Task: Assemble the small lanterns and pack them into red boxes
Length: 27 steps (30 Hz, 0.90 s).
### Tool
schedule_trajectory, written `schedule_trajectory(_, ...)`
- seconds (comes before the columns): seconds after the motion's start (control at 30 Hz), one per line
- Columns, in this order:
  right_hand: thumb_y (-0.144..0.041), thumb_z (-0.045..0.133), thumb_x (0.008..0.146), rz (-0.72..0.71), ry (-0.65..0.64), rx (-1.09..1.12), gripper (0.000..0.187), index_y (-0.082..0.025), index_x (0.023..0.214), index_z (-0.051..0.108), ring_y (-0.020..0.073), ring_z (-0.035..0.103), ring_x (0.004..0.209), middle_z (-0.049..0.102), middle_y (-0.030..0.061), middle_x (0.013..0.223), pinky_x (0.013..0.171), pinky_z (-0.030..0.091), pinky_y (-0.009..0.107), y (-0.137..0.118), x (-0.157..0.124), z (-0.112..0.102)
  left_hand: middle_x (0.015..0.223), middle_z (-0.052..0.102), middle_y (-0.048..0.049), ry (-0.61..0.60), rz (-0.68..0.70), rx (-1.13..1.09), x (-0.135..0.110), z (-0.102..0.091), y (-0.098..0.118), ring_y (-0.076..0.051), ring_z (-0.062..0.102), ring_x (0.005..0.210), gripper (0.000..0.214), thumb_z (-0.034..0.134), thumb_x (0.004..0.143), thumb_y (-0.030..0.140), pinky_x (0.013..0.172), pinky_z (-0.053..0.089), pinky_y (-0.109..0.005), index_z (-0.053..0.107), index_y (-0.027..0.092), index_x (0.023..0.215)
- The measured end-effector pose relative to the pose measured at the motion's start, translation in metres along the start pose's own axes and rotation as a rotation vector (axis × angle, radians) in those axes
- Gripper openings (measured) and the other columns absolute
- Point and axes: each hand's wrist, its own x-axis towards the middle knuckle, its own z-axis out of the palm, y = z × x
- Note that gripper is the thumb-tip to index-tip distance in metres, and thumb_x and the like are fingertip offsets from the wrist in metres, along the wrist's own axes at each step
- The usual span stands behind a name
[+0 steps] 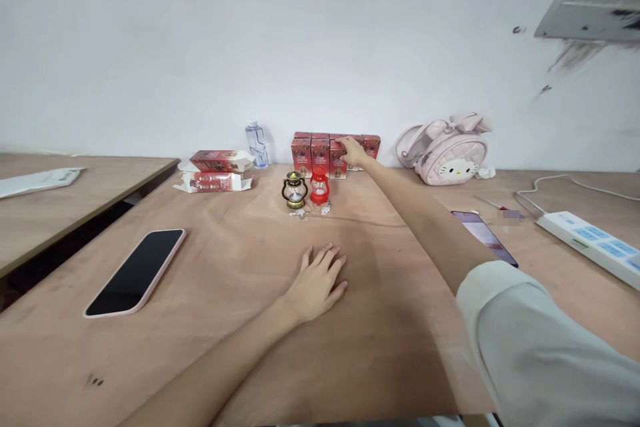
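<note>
My left hand (pixel 318 282) lies flat on the wooden table (pixel 240 347), fingers spread, holding nothing. My right hand (pixel 353 151) reaches far out to a row of small red boxes (pixel 320 153) standing against the wall, and its fingers are wrapped over the top of one box in the row. Just in front of the boxes stand a small dark-gold lantern (pixel 295 190) and a small red lantern (pixel 319 187), with tiny loose bits on the table beside them.
A pink-cased phone (pixel 136 271) lies face up at the left. Opened red-and-white cartons (pixel 216 171) and a water bottle (pixel 257 144) sit at the back left. A pink cat-face backpack (pixel 447 149), another phone (pixel 483 235) and a white power strip (pixel 595 245) are on the right.
</note>
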Motion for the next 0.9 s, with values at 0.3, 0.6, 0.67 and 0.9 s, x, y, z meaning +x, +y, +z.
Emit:
schedule_trajectory(0.3,-0.031,0.043,0.089,-0.069,0.289,-0.056,0.045,-0.016,0.131,0.040,0.0267,0.034,0.130,0.035,0.0157,0.140,0.108,0.029,0.048,-0.019,-0.047,0.036,0.143,0.041,-0.0163,-0.001,0.006,-0.037,0.000,0.000,-0.001,-0.031,0.029,0.137,0.049,0.046,0.087,0.035,0.111,0.016,-0.060,0.043,0.016,0.132)
schedule_trajectory(0.6,-0.043,0.054,0.084,-0.189,-0.269,-0.092,0.043,-0.022,0.121,0.047,0.0260,0.055,0.104,0.058,0.0109,0.114,0.093,0.041,0.043,-0.041,-0.062,0.035,0.146,0.037,-0.0159,-0.041,0.018,-0.042,-0.001,-0.005,-0.003,-0.030,0.026,0.139,0.052,0.046,0.087,0.040,0.112,0.016,-0.059,0.041,0.017,0.134)
schedule_trajectory(0.67,-0.038,0.051,0.086,-0.165,-0.175,-0.005,0.040,-0.021,0.121,0.046,0.0241,0.054,0.106,0.057,0.0114,0.117,0.095,0.040,0.042,-0.032,-0.067,0.032,0.146,0.037,-0.0149,-0.043,0.005,-0.068,-0.002,-0.006,-0.004,-0.028,0.027,0.139,0.049,0.047,0.087,0.038,0.112,0.016,-0.058,0.043,0.018,0.132)
schedule_trajectory(0.9,-0.039,0.065,0.072,0.465,0.385,1.130,0.036,-0.026,0.102,0.051,0.0154,0.059,0.097,0.060,0.0007,0.107,0.085,0.051,0.031,0.001,-0.117,0.029,0.139,0.049,-0.0091,0.028,-0.070,-0.270,0.001,-0.004,-0.012,-0.023,0.036,0.135,0.039,0.049,0.086,0.033,0.114,0.018,-0.053,0.048,0.022,0.123)
